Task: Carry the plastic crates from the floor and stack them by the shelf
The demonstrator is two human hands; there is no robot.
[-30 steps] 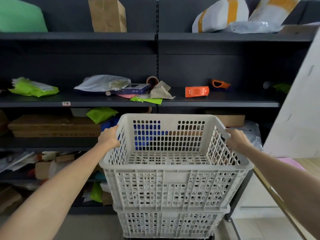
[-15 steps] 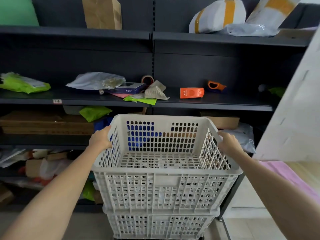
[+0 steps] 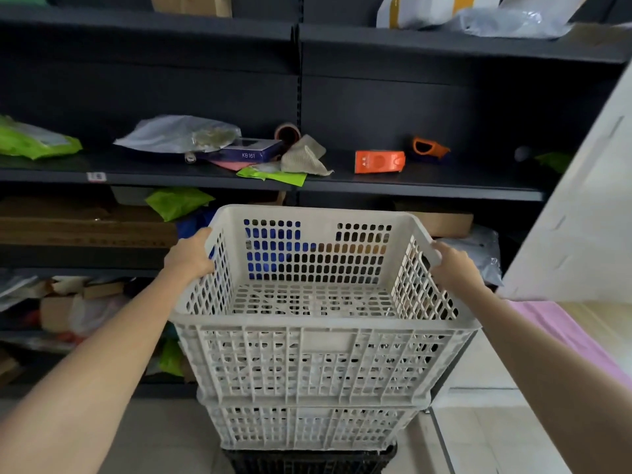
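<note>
Item: top crate (image 3: pixel 318 357), white perforated plastic, empty, seated on a second white crate (image 3: pixel 307 427) over a black crate (image 3: pixel 307 461), directly before the dark shelf (image 3: pixel 410 189). Left hand (image 3: pixel 189 256) and right hand (image 3: pixel 453 265) each closed over a side rim. Handling: the person should likely check all four corners nest squarely, press down evenly, then release both sides together. Legible marks: blue box (image 3: pixel 251 152) on the shelf reads "KB161"; shelf tag (image 3: pixel 96 176) and orange box (image 3: pixel 379 161) print unreadable

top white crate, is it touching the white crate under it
Touching. The head view shows the top white crate sitting on the lower white crate, with no gap along the front edge.
</note>
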